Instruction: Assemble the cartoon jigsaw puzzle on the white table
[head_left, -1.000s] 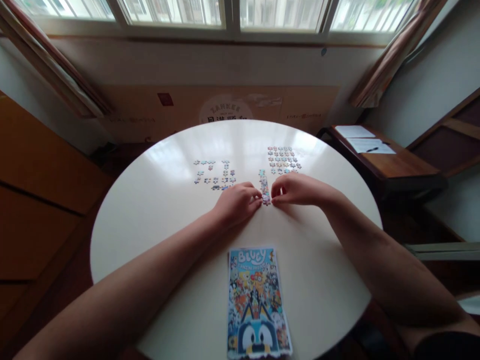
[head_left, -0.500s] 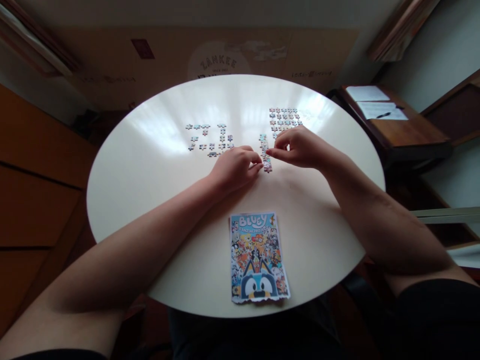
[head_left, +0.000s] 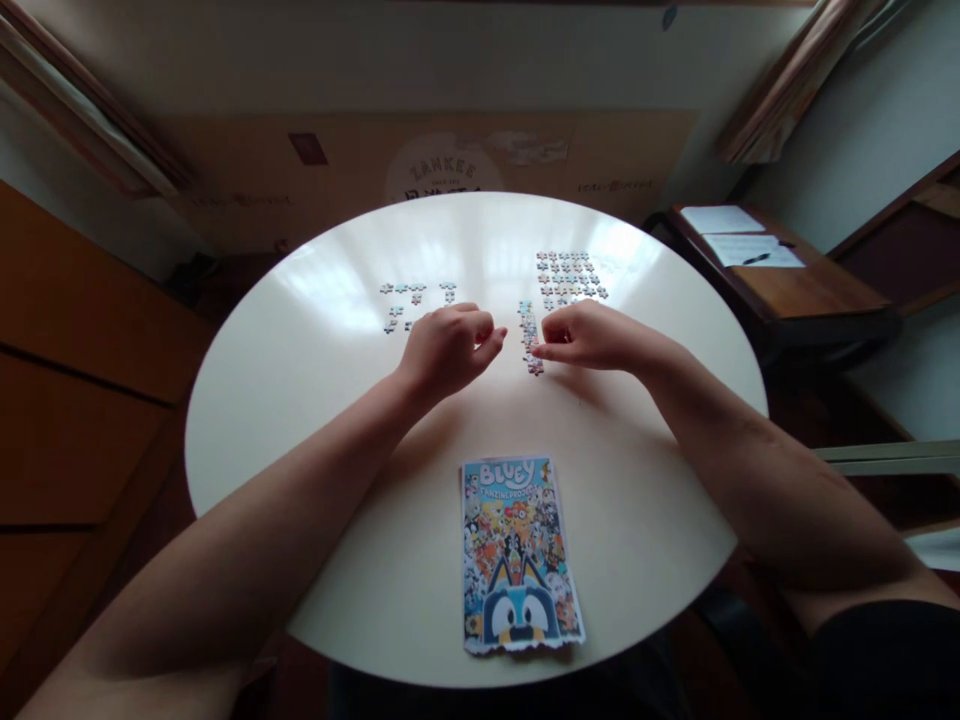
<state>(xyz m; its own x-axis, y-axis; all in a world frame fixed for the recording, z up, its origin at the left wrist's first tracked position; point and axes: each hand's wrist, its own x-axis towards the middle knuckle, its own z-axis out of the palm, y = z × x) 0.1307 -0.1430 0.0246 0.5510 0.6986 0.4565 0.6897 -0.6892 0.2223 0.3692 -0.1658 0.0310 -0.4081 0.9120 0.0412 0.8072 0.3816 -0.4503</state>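
Observation:
A narrow strip of joined jigsaw puzzle pieces [head_left: 528, 325] lies upright on the white table. My right hand [head_left: 589, 335] is at its right side, fingers curled, with the thumb tip on the strip's lower part. To the left of the strip, and apart from it, is my left hand [head_left: 450, 345]. Its fingers are curled and the thumb is close to the index finger; whether a small piece is between them I cannot make out. Loose puzzle pieces [head_left: 403, 288] lie beyond my left hand, which hides some of them. Rows of puzzle pieces [head_left: 564, 268] lie beyond my right hand.
A torn-edged Bluey picture sheet [head_left: 517, 555] lies near the front of the oval white table [head_left: 315, 430]. On the right stands a wooden side table [head_left: 840, 270] with papers [head_left: 742, 250] and a pen on it. Orange cabinet doors [head_left: 67, 380] are on the left.
My left hand has moved away from the strip to the left, over some loose pieces. My right hand stays at the strip. The view has tilted up, so everything sits lower.

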